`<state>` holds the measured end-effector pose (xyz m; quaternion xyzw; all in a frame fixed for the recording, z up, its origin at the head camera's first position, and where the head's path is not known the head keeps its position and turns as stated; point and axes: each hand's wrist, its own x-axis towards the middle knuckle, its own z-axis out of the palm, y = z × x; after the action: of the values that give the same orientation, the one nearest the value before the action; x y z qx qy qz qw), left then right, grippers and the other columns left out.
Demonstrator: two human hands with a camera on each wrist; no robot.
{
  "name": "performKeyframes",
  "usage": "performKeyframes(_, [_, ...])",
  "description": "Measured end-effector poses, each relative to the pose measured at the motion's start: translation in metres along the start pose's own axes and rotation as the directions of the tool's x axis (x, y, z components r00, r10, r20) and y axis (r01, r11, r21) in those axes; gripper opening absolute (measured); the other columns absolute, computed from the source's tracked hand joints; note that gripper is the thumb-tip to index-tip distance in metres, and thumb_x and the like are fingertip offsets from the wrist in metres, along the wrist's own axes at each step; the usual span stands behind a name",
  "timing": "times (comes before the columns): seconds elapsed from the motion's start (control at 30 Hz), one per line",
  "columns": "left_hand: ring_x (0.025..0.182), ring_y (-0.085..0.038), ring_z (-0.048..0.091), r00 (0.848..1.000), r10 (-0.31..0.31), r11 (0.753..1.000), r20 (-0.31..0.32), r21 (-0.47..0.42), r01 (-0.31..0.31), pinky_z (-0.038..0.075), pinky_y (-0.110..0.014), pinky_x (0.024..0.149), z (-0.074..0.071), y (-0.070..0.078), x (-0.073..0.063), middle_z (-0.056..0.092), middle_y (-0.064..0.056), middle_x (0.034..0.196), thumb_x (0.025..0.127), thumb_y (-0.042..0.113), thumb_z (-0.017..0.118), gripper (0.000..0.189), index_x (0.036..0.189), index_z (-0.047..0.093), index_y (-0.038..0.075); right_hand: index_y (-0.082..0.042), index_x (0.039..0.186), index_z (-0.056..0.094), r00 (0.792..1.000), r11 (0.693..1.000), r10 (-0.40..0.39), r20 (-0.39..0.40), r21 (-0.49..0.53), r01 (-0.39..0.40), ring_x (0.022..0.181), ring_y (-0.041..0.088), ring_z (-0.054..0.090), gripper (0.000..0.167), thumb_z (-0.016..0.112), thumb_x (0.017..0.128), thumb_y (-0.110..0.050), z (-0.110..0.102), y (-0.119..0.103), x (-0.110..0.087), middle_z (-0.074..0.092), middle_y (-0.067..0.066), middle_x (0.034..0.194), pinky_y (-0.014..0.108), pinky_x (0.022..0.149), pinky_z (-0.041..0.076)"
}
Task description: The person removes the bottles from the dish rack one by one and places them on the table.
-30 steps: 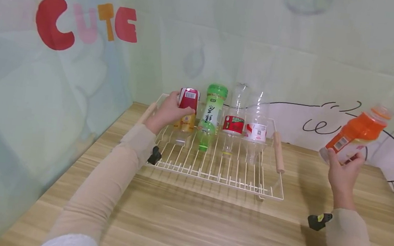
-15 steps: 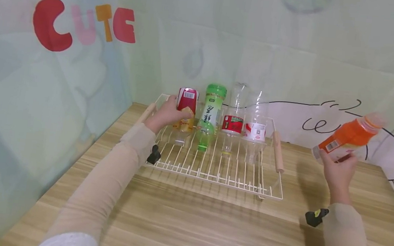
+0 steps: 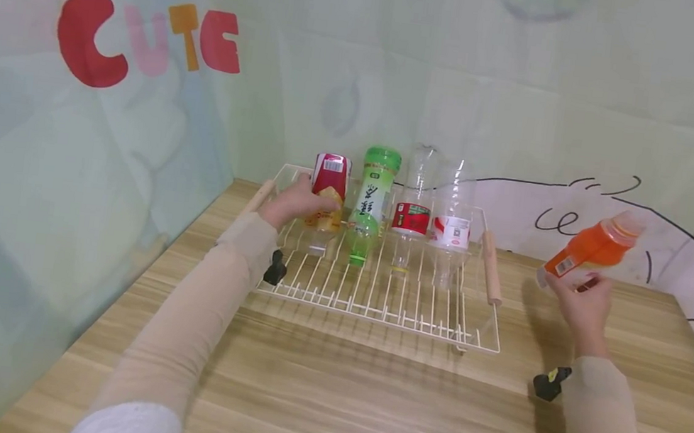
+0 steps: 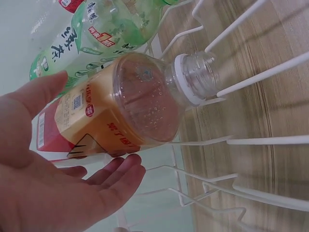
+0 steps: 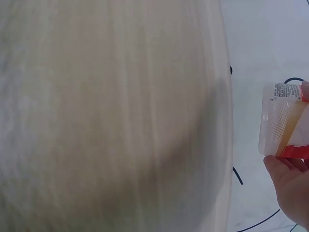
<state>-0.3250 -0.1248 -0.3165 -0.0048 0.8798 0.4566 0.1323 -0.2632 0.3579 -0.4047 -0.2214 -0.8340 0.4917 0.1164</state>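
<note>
The orange bottle (image 3: 594, 248) tilts above the counter (image 3: 332, 400), right of the rack (image 3: 492, 269), in my curled right grip (image 3: 586, 304); a light, steady hold should suit it. My left grip (image 3: 295, 203) spreads loosely about the racked red-and-gold bottle (image 3: 332, 175).

a pale wood-grained tabletop (image 3: 365, 397), on it a white wire rack (image 3: 368, 315), in that four neck-down bottles (image 3: 377, 188)

Beige sleeves (image 3: 174, 332) are worn with small black wrist cameras (image 3: 275, 268).
</note>
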Motion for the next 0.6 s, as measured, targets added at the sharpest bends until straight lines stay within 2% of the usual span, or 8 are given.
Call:
performKeyframes(0.1, [0.128, -0.034, 0.041, 0.999, -0.029, 0.999, 0.025, -0.019, 0.029, 0.034, -0.052, 0.109, -0.0004, -0.0013, 0.0014, 0.039, -0.019, 0.141, 0.089, 0.034, 0.066, 0.082, 0.146, 0.016, 0.002, -0.002, 0.147, 0.013, 0.999, 1.000, 0.012, 0.039, 0.010, -0.013, 0.133, 0.036, 0.032, 0.085, 0.065, 0.088, -0.036, 0.0018, 0.0018, 0.0011, 0.025, 0.021, 0.153, 0.048, 0.111, 0.033])
performKeyframes(0.3, [0.125, -0.034, 0.042, 0.998, -0.014, 0.999, 0.061, -0.051, 0.017, 0.034, -0.049, 0.109, 0.0014, -0.0026, 0.0011, 0.040, -0.020, 0.138, 0.089, 0.031, 0.067, 0.079, 0.144, 0.019, 0.002, -0.001, 0.146, 0.013, 0.997, 1.000, -0.013, 0.073, 0.026, 0.011, 0.136, 0.039, 0.031, 0.084, 0.065, 0.090, -0.033, 0.0067, 0.0051, 0.0005, 0.025, 0.023, 0.153, 0.051, 0.112, 0.031])
performKeyframes(0.47, [0.126, -0.034, 0.041, 0.998, -0.026, 0.999, 0.050, -0.019, 0.027, 0.033, -0.050, 0.109, 0.0031, -0.0043, -0.0009, 0.037, -0.020, 0.140, 0.088, 0.032, 0.067, 0.086, 0.147, 0.013, 0.003, 0.000, 0.148, 0.010, 0.995, 1.000, 0.002, 0.095, 0.002, -0.002, 0.136, 0.040, 0.030, 0.088, 0.064, 0.090, -0.039, 0.0072, 0.0084, 0.0028, 0.023, 0.024, 0.153, 0.052, 0.112, 0.030])
performKeyframes(0.6, [0.127, -0.034, 0.039, 0.999, -0.029, 1.000, 0.042, -0.007, 0.029, 0.033, -0.049, 0.110, 0.0042, -0.0063, -0.0010, 0.036, -0.020, 0.141, 0.088, 0.031, 0.068, 0.087, 0.147, 0.011, 0.003, -0.001, 0.148, 0.011, 0.995, 1.000, -0.006, 0.100, 0.007, 0.005, 0.134, 0.039, 0.032, 0.087, 0.064, 0.090, -0.038, 0.0096, 0.0091, 0.0028, 0.026, 0.024, 0.152, 0.052, 0.111, 0.031])
